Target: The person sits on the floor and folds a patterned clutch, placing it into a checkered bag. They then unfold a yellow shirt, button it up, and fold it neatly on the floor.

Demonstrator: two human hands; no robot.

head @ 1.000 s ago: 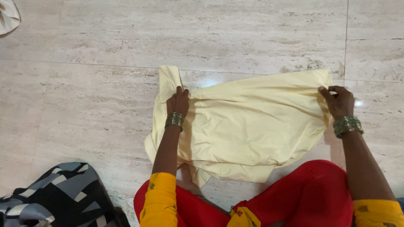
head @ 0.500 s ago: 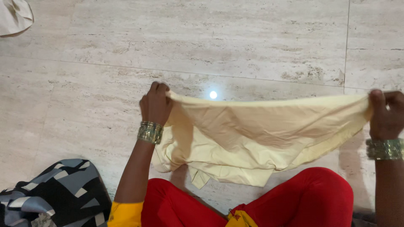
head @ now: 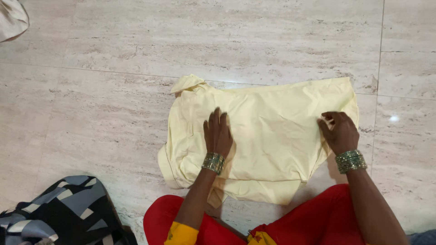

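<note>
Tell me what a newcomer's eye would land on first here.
The pale yellow cloth spread on the marble floor at mid-frame stands out first. The left hand lies flat on its middle, and the right hand presses its right edge with curled fingers, both wrists in green bangles. Bright red trousers fill the bottom edge, and a grey and black patterned cloth sits bottom left.

Marble tile floor (head: 91, 113), pale yellow garment (head: 272, 149), patterned cloth (head: 63, 213)

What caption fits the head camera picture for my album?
Both hands, left hand and right hand, press a pale yellow garment flat on the marble floor.
</note>
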